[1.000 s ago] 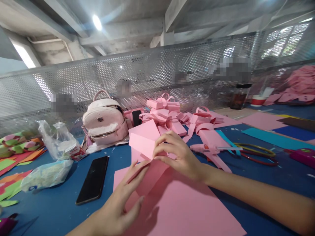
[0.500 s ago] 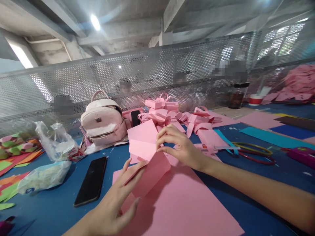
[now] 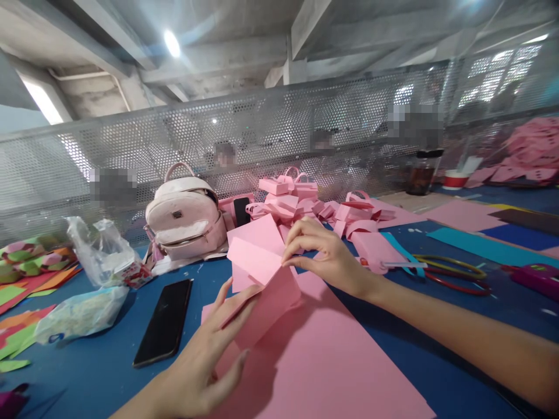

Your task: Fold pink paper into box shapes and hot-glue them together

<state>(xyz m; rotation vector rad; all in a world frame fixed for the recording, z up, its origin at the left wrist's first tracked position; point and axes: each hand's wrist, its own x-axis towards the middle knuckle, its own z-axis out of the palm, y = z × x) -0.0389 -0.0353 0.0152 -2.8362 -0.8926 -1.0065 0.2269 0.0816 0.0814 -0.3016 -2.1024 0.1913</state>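
Note:
A folded piece of pink paper (image 3: 273, 311) stands tilted between my hands, its upper flap (image 3: 255, 262) bent away from me. My right hand (image 3: 314, 250) pinches its upper right corner between thumb and fingertips. On the near left side, my left hand (image 3: 213, 343) has the paper's edge caught between its fingers, while the thumb stays apart from it. Beneath lies a large pink sheet (image 3: 332, 355), partly shaded by the hands. Another pink sheet (image 3: 262, 233) is behind the folded piece.
A black phone (image 3: 163, 323) lies left of my hands, near plastic bags (image 3: 82, 314). Behind stand a pale backpack (image 3: 186, 215) and a heap of pink paper pieces (image 3: 288, 198). To the right are scissors (image 3: 454, 273), a teal strip (image 3: 489, 247) and a dark bottle (image 3: 423, 171).
My right hand has shifted slightly right with the pinched corner. The paper's upper flap has tilted a little more. My left hand stays almost in place.

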